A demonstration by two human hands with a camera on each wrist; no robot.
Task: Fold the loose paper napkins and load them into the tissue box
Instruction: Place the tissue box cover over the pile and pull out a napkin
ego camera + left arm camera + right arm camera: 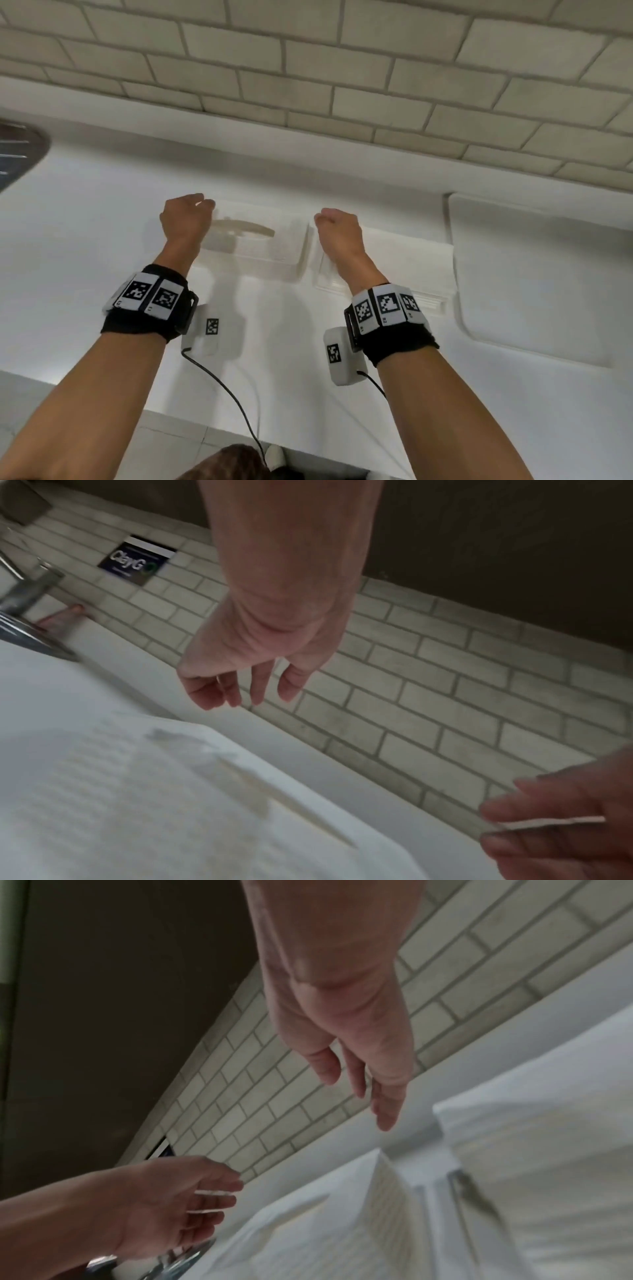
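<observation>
A white ribbed tissue box [260, 246] with a slot in its top lies on the white counter [85, 274]. Just right of it sits a flat white pile of napkin paper [407, 270]. My left hand [186, 214] hovers over the box's far left corner, fingers hanging loose and holding nothing. The left wrist view shows those fingers [236, 691] apart above the blurred box top [137, 791]. My right hand [337, 224] hangs over the gap between box and pile, also empty. In the right wrist view its fingers [387, 1112] are straight above the pile [548, 1150].
A grey brick-tile wall [342, 85] runs close behind the box. A metal tap [31, 593] and a sink rim [20, 150] are at the far left. A rounded white panel [534, 274] lies at the right. The counter's front edge [239, 421] is near my body.
</observation>
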